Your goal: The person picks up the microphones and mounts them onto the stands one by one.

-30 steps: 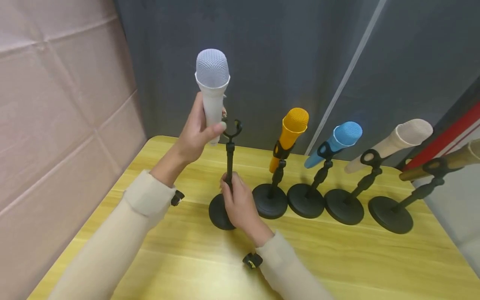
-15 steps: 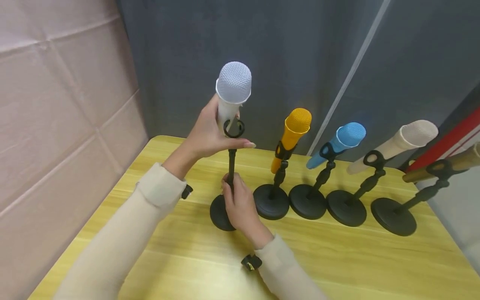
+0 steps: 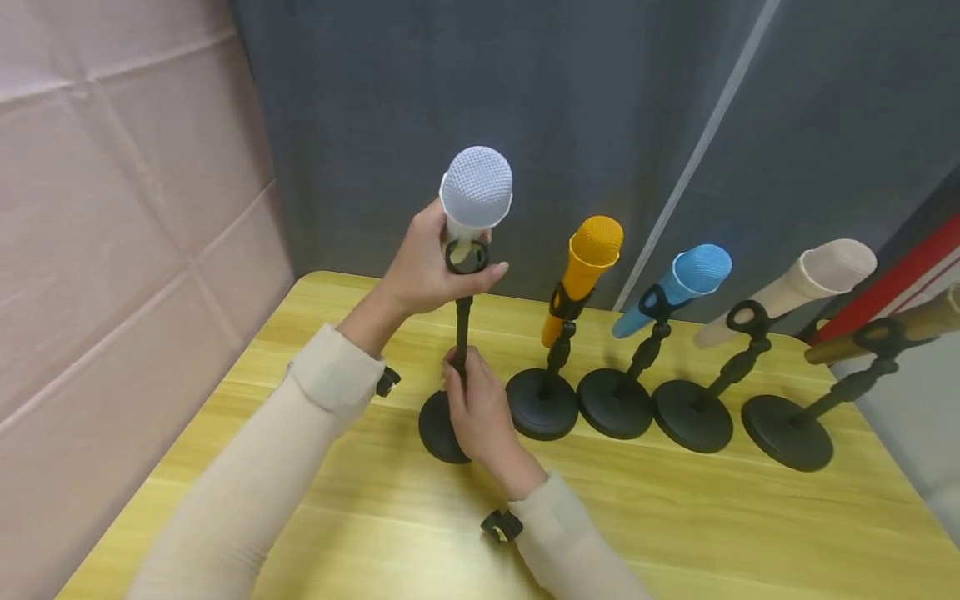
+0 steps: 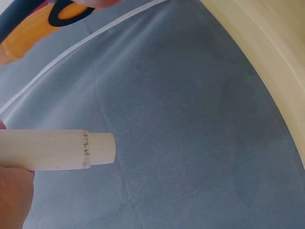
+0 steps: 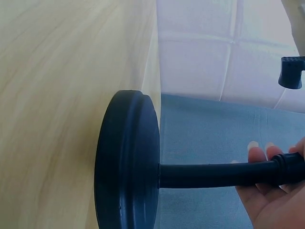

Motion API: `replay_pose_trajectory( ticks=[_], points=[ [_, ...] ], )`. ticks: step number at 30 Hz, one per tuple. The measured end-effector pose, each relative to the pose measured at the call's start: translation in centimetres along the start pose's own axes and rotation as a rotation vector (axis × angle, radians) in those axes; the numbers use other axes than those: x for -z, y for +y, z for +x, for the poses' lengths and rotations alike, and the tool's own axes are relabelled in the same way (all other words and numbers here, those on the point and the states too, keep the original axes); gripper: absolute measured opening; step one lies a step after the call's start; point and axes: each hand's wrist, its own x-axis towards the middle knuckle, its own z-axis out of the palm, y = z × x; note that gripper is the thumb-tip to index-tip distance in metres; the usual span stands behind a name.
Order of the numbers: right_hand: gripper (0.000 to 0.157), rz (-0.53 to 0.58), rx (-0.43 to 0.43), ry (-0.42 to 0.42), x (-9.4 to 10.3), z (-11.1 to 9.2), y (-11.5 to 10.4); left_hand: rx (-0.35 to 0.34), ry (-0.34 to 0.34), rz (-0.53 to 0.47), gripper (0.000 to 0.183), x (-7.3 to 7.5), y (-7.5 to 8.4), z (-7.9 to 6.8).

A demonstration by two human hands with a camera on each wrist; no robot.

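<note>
A white microphone (image 3: 477, 187) with a mesh head is gripped by my left hand (image 3: 423, 267), its head up and tilted toward me. It sits right behind the ring of a black stand's clip (image 3: 467, 272); whether it has entered the clip cannot be told. In the left wrist view the handle's lower end (image 4: 57, 149) sticks out past the hand (image 4: 14, 198). My right hand (image 3: 483, 417) holds the pole of the black desk stand (image 3: 463, 325). The right wrist view shows its round base (image 5: 128, 162) on the table and fingers curled round the pole (image 5: 214, 175).
To the right stand several more microphones on black stands: an orange one (image 3: 592, 250), a blue one (image 3: 697, 271), a beige one (image 3: 832, 267) and a brown-gold one (image 3: 922, 321). The wooden table (image 3: 360, 517) meets a pinkish wall (image 3: 135, 250) and a dark grey curtain (image 3: 540, 100).
My left hand has moved the white microphone right and down, from beside the stand's clip to behind its ring. The clip has turned or tilted. My right hand stays on the pole.
</note>
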Motion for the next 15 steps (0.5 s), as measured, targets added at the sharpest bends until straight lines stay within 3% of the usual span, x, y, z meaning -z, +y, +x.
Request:
replay_pose_trajectory(
  ticks=[7, 15],
  points=[
    [0.015, -0.002, 0.001, -0.009, -0.18, 0.06, 0.02, 0.025, -0.006, 0.023, 0.055, 0.26, 0.33, -0.12],
    [0.013, 0.0, -0.015, -0.011, -0.2, 0.05, -0.29, 0.006, -0.018, 0.059, 0.05, 0.55, 0.2, -0.08]
  ],
)
